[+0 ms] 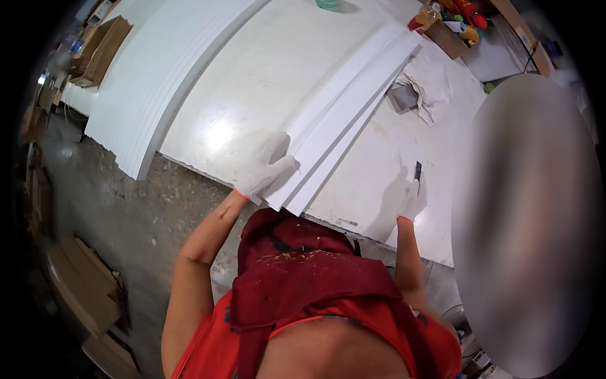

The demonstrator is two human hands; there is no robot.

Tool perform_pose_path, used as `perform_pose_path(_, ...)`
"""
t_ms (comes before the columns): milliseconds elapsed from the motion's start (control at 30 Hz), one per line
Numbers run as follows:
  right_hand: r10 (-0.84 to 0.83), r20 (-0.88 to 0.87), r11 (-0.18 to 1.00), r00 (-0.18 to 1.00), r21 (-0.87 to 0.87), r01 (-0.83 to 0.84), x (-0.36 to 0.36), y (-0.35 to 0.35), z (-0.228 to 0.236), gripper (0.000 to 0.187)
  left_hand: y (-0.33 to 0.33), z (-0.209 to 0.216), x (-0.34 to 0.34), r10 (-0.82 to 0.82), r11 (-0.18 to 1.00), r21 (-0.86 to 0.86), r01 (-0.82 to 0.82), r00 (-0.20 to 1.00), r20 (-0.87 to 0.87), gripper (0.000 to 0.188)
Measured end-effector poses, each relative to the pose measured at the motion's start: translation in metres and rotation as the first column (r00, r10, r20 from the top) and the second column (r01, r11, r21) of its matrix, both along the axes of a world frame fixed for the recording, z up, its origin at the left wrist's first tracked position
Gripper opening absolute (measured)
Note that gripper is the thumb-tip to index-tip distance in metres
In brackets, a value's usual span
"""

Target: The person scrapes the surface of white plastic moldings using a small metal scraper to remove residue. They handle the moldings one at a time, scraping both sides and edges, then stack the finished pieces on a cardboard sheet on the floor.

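Observation:
Long white strips [341, 120] lie slantwise on the white worktable, their near ends reaching its front edge. My left hand [264, 172], in a white knit glove with an orange cuff, rests at the left side of these near ends. Its thumb is spread away from the fingers and touches the strips. To the right, over the tabletop, my gloved right hand [413, 203] is closed round a short black tool [418, 170] that points away from me. The tool's lower part is hidden in the glove, and its exact kind is unclear.
A stack of long white boards [170, 82] runs along the table's left. Near the strips' far end are a grey block [403, 98] and a crumpled white cloth [429, 88]. A cardboard box [445, 39] sits at the far right; a blurred patch covers the right side.

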State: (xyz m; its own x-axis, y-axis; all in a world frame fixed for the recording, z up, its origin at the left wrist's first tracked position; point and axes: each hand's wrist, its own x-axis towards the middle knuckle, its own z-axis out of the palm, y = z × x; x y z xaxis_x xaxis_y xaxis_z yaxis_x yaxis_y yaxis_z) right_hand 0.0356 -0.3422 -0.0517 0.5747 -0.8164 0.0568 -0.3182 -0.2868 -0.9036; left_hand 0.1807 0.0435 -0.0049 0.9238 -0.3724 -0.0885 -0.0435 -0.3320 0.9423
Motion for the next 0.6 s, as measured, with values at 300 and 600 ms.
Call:
perform_pose_path(300, 0.017, 0.007, 0.994, 1.000, -0.109, -0.016, -0.007, -0.020, -0.022, 0.040, -0.067, -0.009, -0.039, -0.228, 0.961, 0.180, 0.208, 0.969, 0.096, 0.069)
perform_pose_path(600, -0.037, 0.188, 0.915, 0.981, 0.401, -0.042, 0.007, -0.027, 0.017, 0.035, -0.114, -0.041, -0.045, -0.099, 0.993, -0.064, 0.097, 0.995, -0.028, 0.058)
